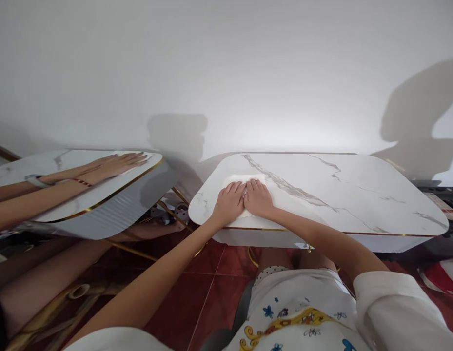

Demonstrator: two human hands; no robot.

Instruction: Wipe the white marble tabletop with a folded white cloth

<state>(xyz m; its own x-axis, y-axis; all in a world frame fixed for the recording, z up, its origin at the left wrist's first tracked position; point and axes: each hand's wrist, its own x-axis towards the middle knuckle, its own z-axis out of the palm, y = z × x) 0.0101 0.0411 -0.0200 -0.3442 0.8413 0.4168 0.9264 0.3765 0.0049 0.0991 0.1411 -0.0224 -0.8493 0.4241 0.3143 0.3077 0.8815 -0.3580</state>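
My left hand (229, 199) and my right hand (258, 196) lie side by side, palms down, on a folded white cloth (244, 179) at the near left part of a white marble-look table (358, 195) with a gold edge. The fingers of both hands are flat and spread slightly over the cloth, pressing on it rather than grasping it. Most of the cloth is hidden under my hands.
A second white marble-look table (102, 204) stands to the left, with another person's hands (112, 163) resting flat on it. A red tiled floor (207, 282) lies below. A plain white wall is behind. Red and white items (442, 275) sit at the far right.
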